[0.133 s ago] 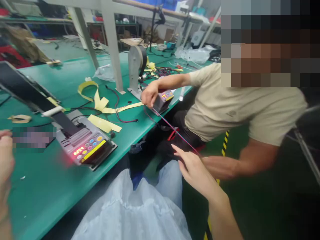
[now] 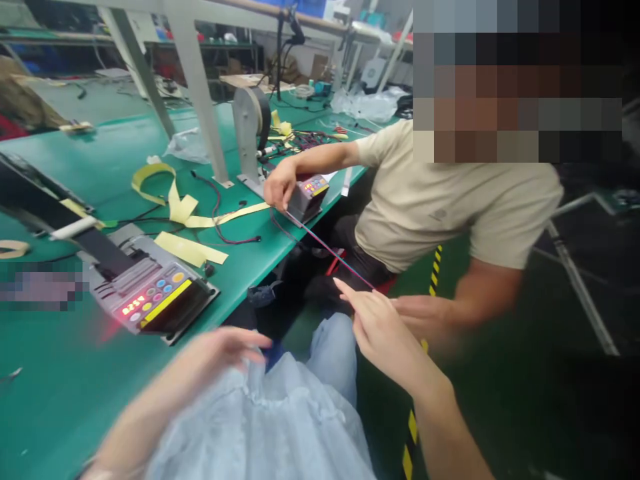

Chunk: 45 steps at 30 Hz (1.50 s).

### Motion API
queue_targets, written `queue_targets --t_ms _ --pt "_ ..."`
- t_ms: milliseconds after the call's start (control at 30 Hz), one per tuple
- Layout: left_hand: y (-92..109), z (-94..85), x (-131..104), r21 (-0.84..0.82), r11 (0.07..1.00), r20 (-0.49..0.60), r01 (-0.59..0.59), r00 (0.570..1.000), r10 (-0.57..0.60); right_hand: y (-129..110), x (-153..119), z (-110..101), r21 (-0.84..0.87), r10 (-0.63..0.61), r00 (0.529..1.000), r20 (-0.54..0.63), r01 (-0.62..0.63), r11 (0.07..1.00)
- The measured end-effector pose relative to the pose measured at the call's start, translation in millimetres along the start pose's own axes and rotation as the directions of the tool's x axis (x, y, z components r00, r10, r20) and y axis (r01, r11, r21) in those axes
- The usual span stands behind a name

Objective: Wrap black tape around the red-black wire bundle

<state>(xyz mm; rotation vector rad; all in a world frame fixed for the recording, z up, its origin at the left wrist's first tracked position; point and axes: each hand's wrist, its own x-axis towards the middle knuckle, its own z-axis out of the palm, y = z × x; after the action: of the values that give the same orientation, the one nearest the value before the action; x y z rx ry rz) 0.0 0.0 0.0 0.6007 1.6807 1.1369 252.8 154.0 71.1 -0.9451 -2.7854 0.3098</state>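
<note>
My left hand (image 2: 225, 350) hangs over my light blue garment (image 2: 270, 427), a little blurred. Its fingers reach to the right, loosely apart, holding nothing. My right hand (image 2: 377, 327) is open beside the co-worker's forearm, index finger stretched toward a thin red-and-blue cable (image 2: 333, 252); whether it touches the cable I cannot tell. That cable runs taut from the co-worker's hand (image 2: 280, 185) at the far tape machine (image 2: 305, 199) to their other hand, partly hidden behind mine. Nearer to my left hand stands another tape machine (image 2: 150, 300) with a lit red display and coloured buttons.
Yellow tape strips (image 2: 190, 248) and a dark cable (image 2: 217, 210) lie on the green table (image 2: 55, 373). A grey post (image 2: 197, 100) rises from the table. The co-worker (image 2: 400, 213) sits at my right. Black-and-yellow tape (image 2: 410, 443) marks the floor.
My left hand has swung from the far left edge in over my lap. The view has turned slightly, shifting the scene left. My right hand stays by the cable.
</note>
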Motion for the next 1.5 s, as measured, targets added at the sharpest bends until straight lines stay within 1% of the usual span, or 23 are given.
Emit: queue_targets --t_ms 33,67,100,133,167,200,300,400,500,633,733,767,833,867,900,933,967,1033,1067,1133,1300,1400,1500 --pt "-0.6 30.7 0.6 -0.166 0.976 0.271 0.140 0.958 -0.092 -2.9 -5.2 -2.6 -0.023 -0.004 1.000 -0.002 0.004 1.000" --pt "-0.9 59.8 3.1 -0.285 0.896 0.533 0.342 0.833 -0.148 -5.7 -10.3 -4.0 -0.043 -0.007 1.000 -0.007 0.007 0.999" --pt "-0.9 86.5 6.8 -0.341 0.766 0.727 0.545 0.670 -0.153 -8.4 -15.5 -4.3 -0.063 -0.006 1.000 -0.019 0.004 0.998" --pt "-1.0 110.2 10.8 -0.375 0.603 0.830 0.705 0.545 -0.121 -10.8 -20.8 -3.4 -0.083 0.004 0.999 -0.037 -0.007 0.996" --pt "-1.1 130.3 14.5 -0.369 0.490 0.878 0.789 0.469 -0.094 -12.9 -26.3 -1.3 -0.106 0.023 0.998 -0.054 -0.029 0.994" --pt "-1.2 146.7 17.6 -0.393 0.389 0.891 0.833 0.449 -0.062 -14.7 -32.1 1.7 -0.129 0.047 0.997 -0.065 -0.056 0.990" --pt "-0.2 175.1 23.4 -0.476 0.161 0.874 0.864 0.485 -0.019 -18.7 -50.2 14.5 -0.168 0.150 0.986 -0.074 -0.160 0.973" --pt "4.8 182.3 30.7 -0.571 0.046 0.811 0.820 0.571 -0.127 -21.2 -64.9 27.6 -0.178 0.229 0.969 -0.094 -0.243 0.954" --pt "13.9 181.3 43.0 -0.698 0.112 0.668 0.707 0.700 -0.254 -21.3 -72.4 36.1 -0.184 0.265 0.959 -0.097 -0.279 0.942" --pt "33.7 178.7 56.4 -0.785 0.267 0.501 0.559 0.826 -0.256 -14.5 -76.8 50.8 -0.103 0.258 0.963 -0.078 -0.265 0.959" --pt "51.6 179.5 58.6 -0.845 0.330 0.360 0.421 0.904 -0.231 -7.4 -81.6 77.5 0.226 0.335 0.929 -0.160 -0.296 0.928" --pt "56.9 180.3 58.4 -0.863 0.355 0.300 0.360 0.930 -0.214 -6.4 -82.9 88.7 0.417 0.425 0.878 -0.218 -0.310 0.854" --pt "64.9 182.5 57.9 -0.881 0.401 0.191 0.251 0.964 -0.183 -7.8 -82.3 110.1 0.821 0.718 0.653 -0.242 -0.257 0.510" --pt "67.1 183.8 57.7 -0.880 0.422 0.157 0.217 0.972 -0.173 -10.3 -79.5 118.5 0.948 0.831 0.544 -0.118 -0.187 0.257" --pt "67.9 185.3 57.6 -0.877 0.435 0.146 0.207 0.975 -0.169 -13.5 -74.8 124.7 0.994 0.863 0.501 0.061 -0.108 -0.008" --pt "67.1 187.0 57.4 -0.869 0.444 0.154 0.217 0.973 -0.174 -17.0 -68.3 128.4 0.966 0.811 0.532 0.243 -0.053 -0.255" --pt "65.0 188.9 57.1 -0.860 0.451 0.174 0.239 0.968 -0.181 -20.2 -60.1 129.8 0.891 0.702 0.606 0.374 -0.026 -0.452" --pt "57.8 192.9 56.4 -0.847 0.459 0.199 0.267 0.961 -0.192 -23.7 -41.1 126.7 0.732 0.469 0.756 0.456 -0.019 -0.681" --pt "53.6 194.8 56.1 -0.842 0.465 0.203 0.273 0.959 -0.196 -23.4 -31.7 123.2 0.680 0.417 0.789 0.452 -0.002 -0.733" --pt "46.5 197.4 56.3 -0.837 0.478 0.195 0.268 0.961 -0.198 -18.8 -16.1 114.5 0.631 0.452 0.768 0.454 0.081 -0.772" --pt "48.3 193.6 63.9 -0.830 0.441 0.250 0.342 0.934 -0.254 2.1 -6.1 93.1 0.517 0.616 0.586 0.526 0.355 -0.779" --pt "57.7 186.4 71.7 -0.813 0.392 0.342 0.430 0.898 -0.276 12.6 -11.3 84.6 0.480 0.632 0.488 0.602 0.412 -0.775" --pt "63.4 180.4 80.2 -0.823 0.406 0.310 0.397 0.913 -0.264 20.4 -14.9 81.7 0.473 0.646 0.413 0.642 0.449 -0.758"
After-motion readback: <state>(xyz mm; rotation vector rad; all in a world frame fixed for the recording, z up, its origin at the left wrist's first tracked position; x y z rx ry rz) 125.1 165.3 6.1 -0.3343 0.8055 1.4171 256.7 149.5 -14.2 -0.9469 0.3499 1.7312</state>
